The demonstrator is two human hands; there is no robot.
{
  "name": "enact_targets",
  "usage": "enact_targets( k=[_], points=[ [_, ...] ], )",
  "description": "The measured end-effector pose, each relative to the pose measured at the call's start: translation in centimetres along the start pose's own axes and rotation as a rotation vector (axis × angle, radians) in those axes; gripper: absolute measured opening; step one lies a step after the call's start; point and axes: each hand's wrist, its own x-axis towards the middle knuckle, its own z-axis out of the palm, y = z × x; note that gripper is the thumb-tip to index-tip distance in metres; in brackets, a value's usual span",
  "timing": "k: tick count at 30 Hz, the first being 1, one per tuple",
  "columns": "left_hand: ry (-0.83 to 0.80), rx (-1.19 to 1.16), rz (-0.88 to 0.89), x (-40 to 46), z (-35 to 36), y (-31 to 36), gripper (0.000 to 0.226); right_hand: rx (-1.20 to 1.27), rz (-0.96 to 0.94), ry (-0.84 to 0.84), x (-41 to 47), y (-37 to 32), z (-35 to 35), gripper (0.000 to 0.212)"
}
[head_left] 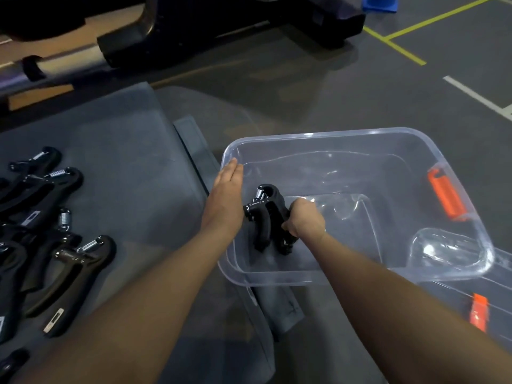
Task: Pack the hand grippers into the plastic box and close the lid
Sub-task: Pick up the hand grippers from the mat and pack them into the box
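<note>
— What kind of place was it?
— A gym or sports hall, prob. The dark floor (304,87) carried painted court lines, yellow (399,48) and white (476,97), like a games court.
— Anything else?
— Yep. The black base of an exercise machine (221,26) stood at the top, w/ a grey padded mat (110,151) in front of it. A pile of black hand grippers (55,245) lay on that mat, i.e. training gear. A blue cone-like object (381,3) sat far back.

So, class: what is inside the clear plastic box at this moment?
One black hand gripper, gripped by the right hand, low inside the plastic box. The rest of the floor shows bare through the clear walls. The hand hides part of one handle.
</note>
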Motion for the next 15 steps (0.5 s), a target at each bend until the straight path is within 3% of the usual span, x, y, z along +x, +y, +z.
enact_targets(
  k=[10,15],
  points=[
    [-0.057,-0.076,-0.03,-0.3,-0.5,0.9,0.079,0.107,-0.095,-0.085,-1.4,0.7,-1.3,0.044],
    [-0.062,-0.176,-0.052,-1.0,-3.8,0.6,0.063,0.189,-0.216,0.013,-4.1,-2.1,-4.3,0.054]
  ],
)
